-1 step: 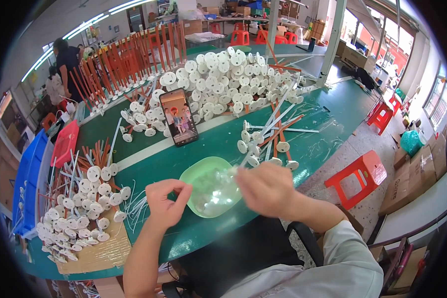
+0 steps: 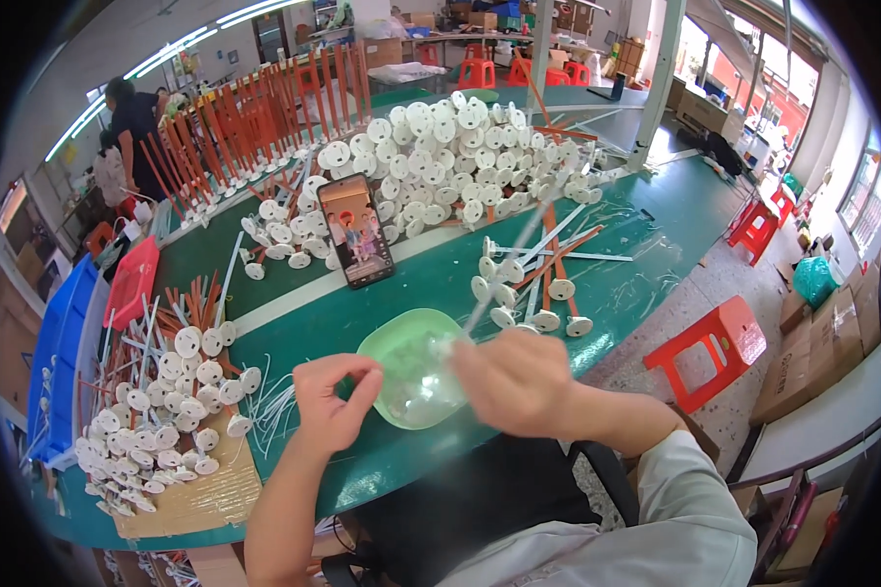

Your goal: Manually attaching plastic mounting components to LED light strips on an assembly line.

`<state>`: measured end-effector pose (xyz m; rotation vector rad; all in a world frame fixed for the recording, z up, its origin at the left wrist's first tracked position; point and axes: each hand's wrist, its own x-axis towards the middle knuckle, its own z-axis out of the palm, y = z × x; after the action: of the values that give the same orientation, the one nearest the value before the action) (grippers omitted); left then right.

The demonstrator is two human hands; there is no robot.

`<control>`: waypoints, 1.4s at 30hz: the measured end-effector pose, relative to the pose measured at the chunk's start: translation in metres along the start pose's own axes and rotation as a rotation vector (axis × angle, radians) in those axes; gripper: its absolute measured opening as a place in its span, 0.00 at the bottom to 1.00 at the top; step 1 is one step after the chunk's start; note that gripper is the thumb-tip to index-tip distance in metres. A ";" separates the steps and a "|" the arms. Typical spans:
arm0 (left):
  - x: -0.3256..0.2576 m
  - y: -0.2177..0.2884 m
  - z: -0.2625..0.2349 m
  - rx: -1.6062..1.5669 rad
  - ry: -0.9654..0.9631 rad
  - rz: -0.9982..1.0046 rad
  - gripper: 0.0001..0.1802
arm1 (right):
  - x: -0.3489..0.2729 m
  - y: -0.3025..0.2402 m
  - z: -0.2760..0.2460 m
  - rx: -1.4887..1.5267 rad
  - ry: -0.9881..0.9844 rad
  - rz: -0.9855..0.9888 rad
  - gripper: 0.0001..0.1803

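My right hand [image 2: 514,383] is closed over the right side of a light green bowl [image 2: 384,342], its fingers smeared by motion. A long, thin pale strip [image 2: 526,235], also blurred, slants up and away from these fingers. Thumb and forefinger of my left hand [image 2: 337,399] come together in a pinch at the bowl's left rim. Whatever lies in that pinch is too small to make out. Inside the bowl are shiny clear pieces [image 2: 423,383], perhaps plastic. Just beyond my right hand lie several white round-headed pieces with strips [image 2: 504,293].
A phone [image 2: 355,231] leans before a large heap of white discs [image 2: 450,157]. More disc-ended strips [image 2: 171,401] lie on cardboard at left, beside a blue bin [image 2: 59,357] and red basket [image 2: 132,282]. A red stool [image 2: 710,352] stands right. Another person [image 2: 135,132] stands far left.
My right hand has shifted slightly left over the bowl, and the strip in it is more blurred. My left hand has hardly moved.
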<state>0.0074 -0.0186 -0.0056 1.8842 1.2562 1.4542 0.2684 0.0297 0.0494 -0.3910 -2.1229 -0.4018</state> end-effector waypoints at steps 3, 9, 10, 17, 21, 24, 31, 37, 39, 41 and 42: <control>0.009 0.025 0.014 -0.545 -0.027 0.015 0.22 | 0.025 -0.006 0.021 0.165 0.051 -0.189 0.17; 0.000 0.003 0.000 -0.646 -0.042 -0.220 0.25 | 0.046 0.026 0.086 0.609 0.135 -0.305 0.20; -0.001 0.001 0.000 -0.710 -0.064 -0.259 0.24 | 0.045 0.028 0.092 0.684 0.185 -0.261 0.19; -0.003 0.022 0.010 -0.742 -0.055 -0.317 0.24 | 0.021 0.032 0.098 0.717 0.269 -0.245 0.14; -0.007 0.016 0.013 -0.632 -0.075 -0.323 0.26 | 0.009 0.033 0.100 0.726 0.255 -0.211 0.13; -0.005 0.010 0.009 -0.690 -0.057 -0.385 0.26 | 0.009 0.037 0.100 0.785 0.158 -0.193 0.14; -0.003 0.004 0.015 -0.894 0.036 -0.299 0.36 | 0.012 0.035 0.097 0.877 0.142 -0.181 0.16; 0.001 0.006 0.009 -0.873 0.001 -0.340 0.40 | 0.014 0.040 0.098 0.905 0.129 -0.168 0.14; 0.005 0.005 0.007 -0.959 0.003 -0.341 0.40 | 0.014 0.044 0.101 0.939 0.116 -0.151 0.13; 0.004 0.002 0.001 -0.757 -0.076 -0.293 0.38 | 0.012 0.046 0.104 1.003 0.059 -0.110 0.16; 0.005 0.002 0.003 -0.760 -0.077 -0.296 0.38 | 0.011 0.044 0.104 1.003 0.057 -0.106 0.16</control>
<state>0.0115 -0.0150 -0.0024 1.1783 0.7407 1.4050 0.2048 0.1146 0.0096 0.3108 -2.0095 0.5915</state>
